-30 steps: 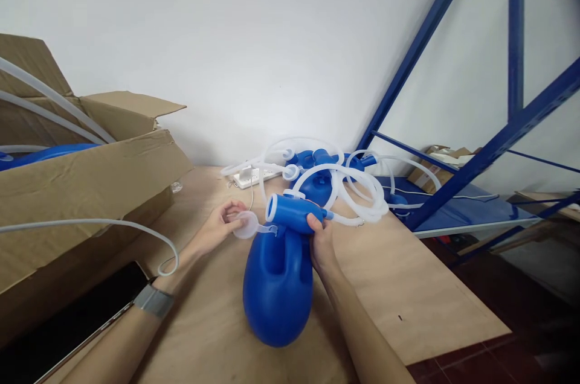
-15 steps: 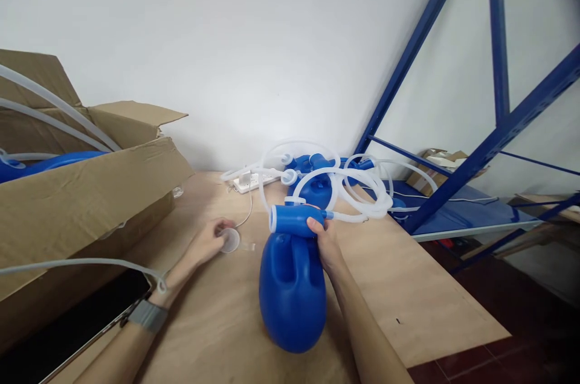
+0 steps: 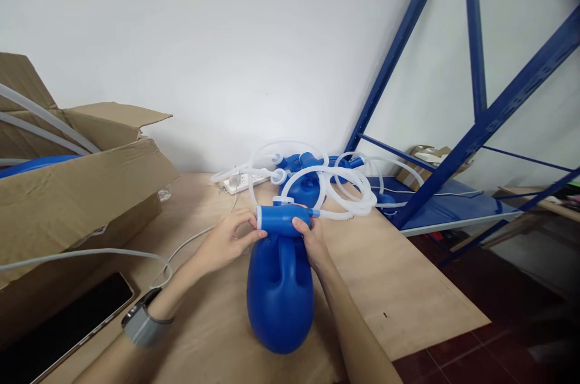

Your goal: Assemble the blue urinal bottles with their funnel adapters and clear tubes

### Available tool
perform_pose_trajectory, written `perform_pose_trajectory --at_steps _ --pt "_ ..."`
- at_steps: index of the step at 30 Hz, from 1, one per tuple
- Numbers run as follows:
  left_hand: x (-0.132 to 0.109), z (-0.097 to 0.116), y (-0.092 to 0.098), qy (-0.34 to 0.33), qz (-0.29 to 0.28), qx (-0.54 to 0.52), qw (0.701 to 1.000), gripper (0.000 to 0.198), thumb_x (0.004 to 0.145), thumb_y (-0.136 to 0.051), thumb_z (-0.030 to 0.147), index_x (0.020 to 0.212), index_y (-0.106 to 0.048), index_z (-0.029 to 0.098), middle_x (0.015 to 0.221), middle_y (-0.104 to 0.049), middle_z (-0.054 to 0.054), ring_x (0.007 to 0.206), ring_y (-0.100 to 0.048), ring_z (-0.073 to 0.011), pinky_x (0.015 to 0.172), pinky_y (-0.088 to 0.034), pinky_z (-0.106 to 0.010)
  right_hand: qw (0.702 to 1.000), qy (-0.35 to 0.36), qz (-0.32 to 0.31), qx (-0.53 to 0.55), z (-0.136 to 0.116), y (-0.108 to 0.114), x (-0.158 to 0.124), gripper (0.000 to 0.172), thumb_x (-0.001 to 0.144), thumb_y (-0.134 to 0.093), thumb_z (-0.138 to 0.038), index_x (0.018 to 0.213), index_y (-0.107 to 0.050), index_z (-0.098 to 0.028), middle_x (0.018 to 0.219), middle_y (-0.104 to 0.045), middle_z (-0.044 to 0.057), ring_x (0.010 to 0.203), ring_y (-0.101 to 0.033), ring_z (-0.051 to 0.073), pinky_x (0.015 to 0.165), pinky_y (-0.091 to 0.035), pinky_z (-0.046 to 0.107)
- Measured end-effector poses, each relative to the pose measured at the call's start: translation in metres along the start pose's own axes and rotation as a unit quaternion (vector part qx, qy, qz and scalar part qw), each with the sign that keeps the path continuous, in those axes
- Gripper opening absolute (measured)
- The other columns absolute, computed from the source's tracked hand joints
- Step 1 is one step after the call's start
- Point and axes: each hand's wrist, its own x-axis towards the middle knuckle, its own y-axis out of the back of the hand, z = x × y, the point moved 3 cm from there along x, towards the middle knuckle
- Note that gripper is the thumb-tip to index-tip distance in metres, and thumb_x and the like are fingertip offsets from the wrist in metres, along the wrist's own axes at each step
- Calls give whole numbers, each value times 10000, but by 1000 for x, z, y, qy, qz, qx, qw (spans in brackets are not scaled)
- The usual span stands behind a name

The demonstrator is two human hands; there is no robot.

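Observation:
A blue plastic urinal bottle (image 3: 280, 305) with a moulded handle rests on the table in front of me. Across its top lies a blue tubular receiver (image 3: 280, 220), joined to a coiled translucent hose (image 3: 348, 182). My right hand (image 3: 312, 239) is wrapped around the receiver's right end, thumb on top. At the opposite end, my left hand (image 3: 233, 239) has its thumb and fingers pinched at the pale-rimmed mouth. The clear cap it carried is mostly hidden there, so I cannot tell whether it is seated.
An open cardboard box (image 3: 86, 191) with blue bottles and hoses stands at left, a phone (image 3: 67, 329) beside it. More blue bottles (image 3: 306, 188) and a white power strip (image 3: 244, 181) lie near the wall. Right of the table is a blue metal shelf (image 3: 453, 215).
My left hand has lifted the clear cap off the table and brought it rightward to the receiver's mouth. My right hand keeps its hold. The view has shifted slightly right.

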Motion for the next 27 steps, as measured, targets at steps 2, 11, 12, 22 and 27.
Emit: perform_pose_trajectory --at_steps 2,11,12,22,27 --pt "4 -1 3 3 -38 -10 999 321 916 -686 475 750 -619 209 898 -709 -27 822 -619 -198 580 -414 -251 1000 -7 -14 11 1 -1 0 633 631 -874 -559 1153 -745 -227 1137 -783 72 1098 -720 327 955 -595 434" --pt "11 -17 10 41 -67 -216 973 443 757 -855 480 613 -551 192 683 -615 -3 673 -568 -160 671 -468 -292 999 -20 -11 35 6 5 -1 634 632 -863 -561 1146 -736 -213 1058 -775 72 994 -723 296 896 -599 422" --pt "9 -24 13 51 -38 -246 967 472 733 -864 516 605 -542 195 667 -612 -9 680 -581 -171 680 -474 -302 999 -21 -2 44 6 8 1 647 630 -857 -571 1153 -733 -210 1051 -775 72 983 -723 295 884 -601 418" --pt "-28 -77 14 160 9 161 974 359 825 -647 542 672 -680 218 720 -733 -48 685 -622 -224 678 -407 -310 999 24 -12 -17 -6 14 -1 693 715 -832 -631 1268 -702 -235 1216 -748 72 1154 -690 300 1030 -558 416" --pt "-28 -72 11 133 11 303 943 327 907 -503 381 684 -678 217 810 -766 -128 713 -669 -264 651 -368 -333 998 35 -47 -16 -7 9 -5 795 691 -878 -586 1375 -627 -267 1274 -720 68 1121 -696 274 976 -586 396"
